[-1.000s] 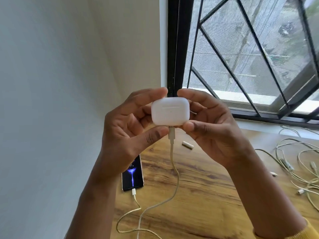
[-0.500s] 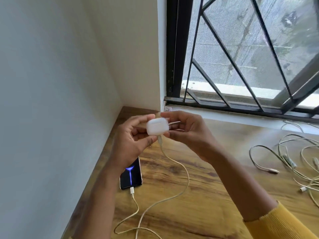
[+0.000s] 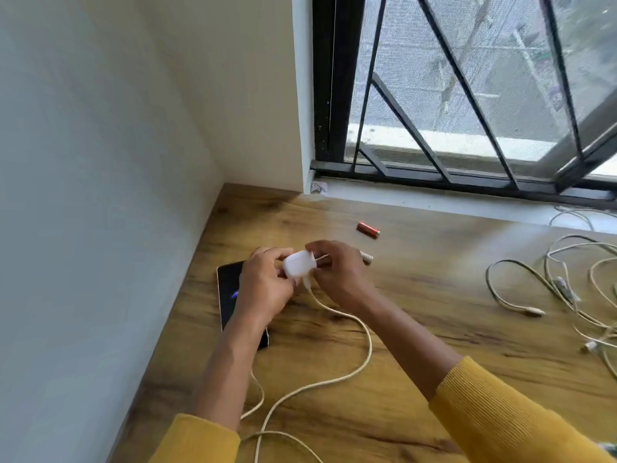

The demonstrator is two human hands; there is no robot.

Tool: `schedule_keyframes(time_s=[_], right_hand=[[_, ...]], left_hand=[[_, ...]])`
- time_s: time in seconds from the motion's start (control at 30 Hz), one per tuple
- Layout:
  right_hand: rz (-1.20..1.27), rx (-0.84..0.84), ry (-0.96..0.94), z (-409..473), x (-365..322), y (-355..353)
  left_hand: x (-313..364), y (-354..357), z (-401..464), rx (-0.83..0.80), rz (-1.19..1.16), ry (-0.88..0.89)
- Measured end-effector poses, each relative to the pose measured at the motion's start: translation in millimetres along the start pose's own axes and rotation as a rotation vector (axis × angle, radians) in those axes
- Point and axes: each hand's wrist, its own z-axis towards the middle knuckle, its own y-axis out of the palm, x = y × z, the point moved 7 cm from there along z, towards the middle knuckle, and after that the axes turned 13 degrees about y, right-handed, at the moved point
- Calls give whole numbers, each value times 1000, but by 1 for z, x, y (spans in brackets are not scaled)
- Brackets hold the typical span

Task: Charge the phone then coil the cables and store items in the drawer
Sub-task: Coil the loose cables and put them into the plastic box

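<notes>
Case: my left hand (image 3: 263, 289) and right hand (image 3: 337, 275) fingers are pinching the smooth white earbud case (image 3: 299, 267).
Cable: the thin white cable (image 3: 350, 329) is hanging from it.
Desk: the wooden desk (image 3: 434, 345) is carrying a shiny black phone (image 3: 230, 289) under my left wrist.

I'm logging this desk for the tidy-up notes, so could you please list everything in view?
earbud case: one, white, held in both hands above the desk
cable: one, cream, runs from the case
phone: one, dark, near wall, partly under the left hand
batteries: two, one red, one pale and half hidden
loose cables: tangle, cream, right
desk: wooden
left hand: grips case
right hand: grips case
</notes>
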Motion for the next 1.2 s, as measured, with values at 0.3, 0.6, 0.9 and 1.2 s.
schedule_keyframes(time_s=[0.3,0.6,0.9,1.2], right_hand=[[-185,62,29,3,13,13],[-185,67,35,1,20,13],[-84,277,14,-46,27,-44],[69,491,46,-124,64,-107]], left_hand=[[0,14,4,-28,201,56],[-5,26,6,-80,182,5],[44,18,-22,15,129,148],[114,72,-75,-248,-63,292]])
